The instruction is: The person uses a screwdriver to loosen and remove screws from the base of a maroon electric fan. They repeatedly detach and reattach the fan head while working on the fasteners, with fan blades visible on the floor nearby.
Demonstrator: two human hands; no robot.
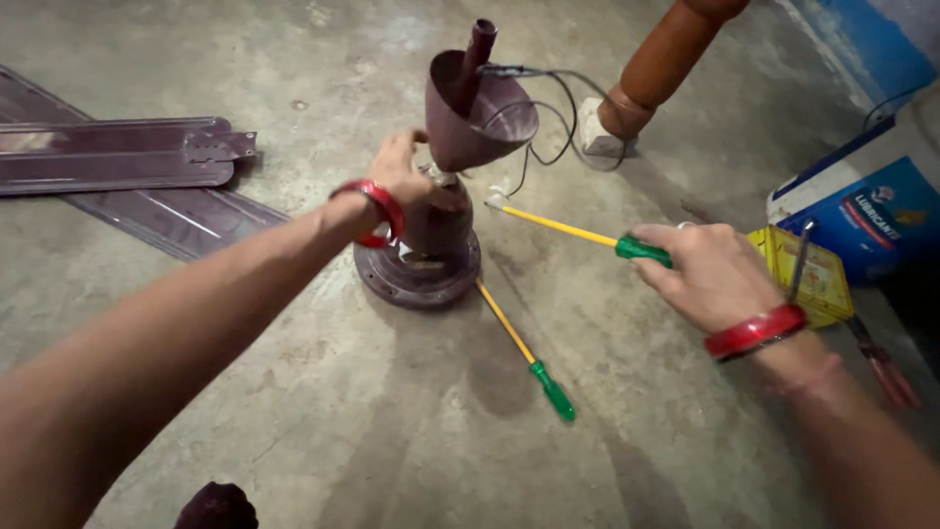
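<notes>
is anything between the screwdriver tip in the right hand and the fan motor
Nothing visible. The right hand holds the screwdriver with its tip just right of the fan motor, bare floor between. The left hand grips the motor's far side, and the second screwdriver lies lower down.

My left hand (401, 171) grips the maroon fan motor (431, 245) on the concrete floor (294, 392). My right hand (710, 274) holds a screwdriver (568, 230), tip just right of the motor. Another screwdriver (519, 343) lies by its base.
</notes>
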